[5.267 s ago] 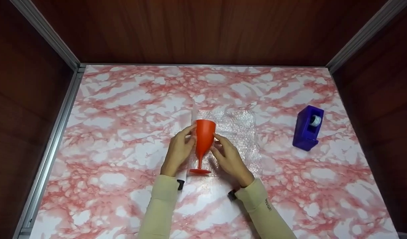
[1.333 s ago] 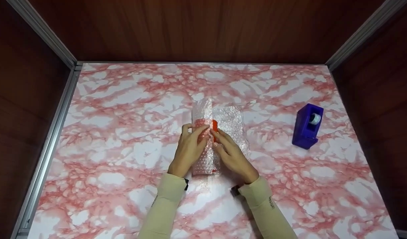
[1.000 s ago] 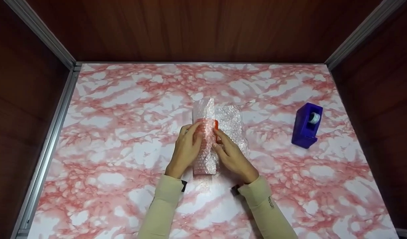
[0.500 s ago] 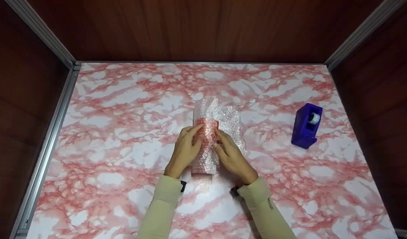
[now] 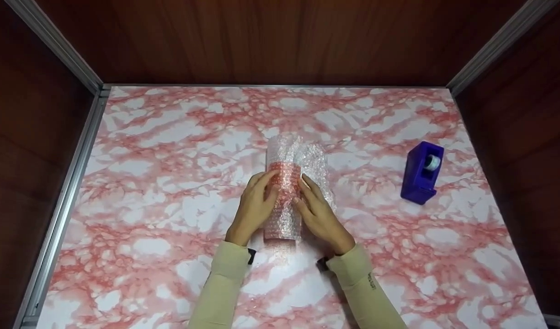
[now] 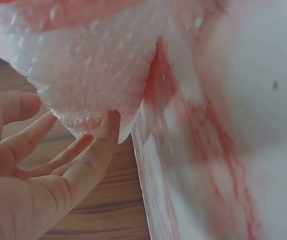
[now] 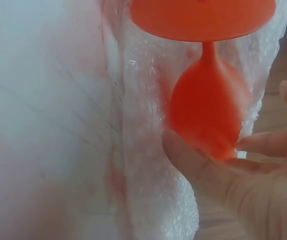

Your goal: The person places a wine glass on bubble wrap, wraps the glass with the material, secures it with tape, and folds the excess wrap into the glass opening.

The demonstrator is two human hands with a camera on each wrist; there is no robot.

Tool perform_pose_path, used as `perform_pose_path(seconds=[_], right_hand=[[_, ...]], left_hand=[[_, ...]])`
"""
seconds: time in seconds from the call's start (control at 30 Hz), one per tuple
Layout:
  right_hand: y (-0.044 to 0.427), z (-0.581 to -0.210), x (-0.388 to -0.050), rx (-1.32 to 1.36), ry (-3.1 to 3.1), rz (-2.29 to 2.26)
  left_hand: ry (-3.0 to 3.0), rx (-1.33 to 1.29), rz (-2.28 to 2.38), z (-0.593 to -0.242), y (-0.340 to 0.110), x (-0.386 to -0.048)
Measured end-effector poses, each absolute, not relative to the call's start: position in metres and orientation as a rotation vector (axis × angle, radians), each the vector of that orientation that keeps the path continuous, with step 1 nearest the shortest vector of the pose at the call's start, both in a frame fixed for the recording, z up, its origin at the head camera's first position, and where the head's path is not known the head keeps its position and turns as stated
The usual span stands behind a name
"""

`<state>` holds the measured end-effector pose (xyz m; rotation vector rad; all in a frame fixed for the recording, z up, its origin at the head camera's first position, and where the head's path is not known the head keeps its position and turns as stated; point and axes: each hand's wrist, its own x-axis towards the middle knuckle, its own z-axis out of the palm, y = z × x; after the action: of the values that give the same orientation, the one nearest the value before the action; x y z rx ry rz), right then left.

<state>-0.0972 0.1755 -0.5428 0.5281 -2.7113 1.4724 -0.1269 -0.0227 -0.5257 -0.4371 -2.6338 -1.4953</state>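
Observation:
In the head view an orange goblet lies under a layer of bubble wrap (image 5: pixel 283 224), its colour showing through. The left hand (image 5: pixel 252 205) holds the wrapped bundle from the left, thumb and fingers bent along its side; the left wrist view has this hand (image 6: pixel 48 175) against the wrap (image 6: pixel 88 65). From the right, the right hand (image 5: pixel 323 217) holds the bundle. In the right wrist view the goblet (image 7: pixel 208 100) shows its foot, stem and bowl inside the wrap (image 7: pixel 143 165), with the right hand (image 7: pixel 243 180) touching the bowl.
A purple tape dispenser (image 5: pixel 419 173) with a roll of clear tape stands on the right of the marbled red and white table (image 5: pixel 170 274). More bubble wrap (image 5: pixel 318 160) spreads to the right of the bundle. Dark wood panels (image 5: pixel 280 41) rise behind and at both sides.
The bubble wrap has been folded from the left over the goblet, and its edge has moved right to cover the orange strip. Both hands have shifted from the bare goblet onto the wrapped bundle.

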Motion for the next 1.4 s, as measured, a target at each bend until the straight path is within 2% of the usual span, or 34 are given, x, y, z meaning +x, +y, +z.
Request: perform_pose_path(seconds=[0.43, 0.97, 1.4], right_hand=[[0.1762, -0.5425, -0.0973, 0.561, -2.712, 1.657], [0.1781, -0.541, -0.0998, 0.533, -2.719, 1.457], [0.1806, -0.5377, -0.1007, 0.594, -2.772, 1.479]], left_hand=[[-2.644, -0.49, -1.45, -0.5235, -0.0259, -0.1273], [-2.606, -0.497, -1.431, -0.5242, -0.0226, -0.1253], [-2.618, -0.484, -1.417, -0.5274, -0.0293, -0.1278]])
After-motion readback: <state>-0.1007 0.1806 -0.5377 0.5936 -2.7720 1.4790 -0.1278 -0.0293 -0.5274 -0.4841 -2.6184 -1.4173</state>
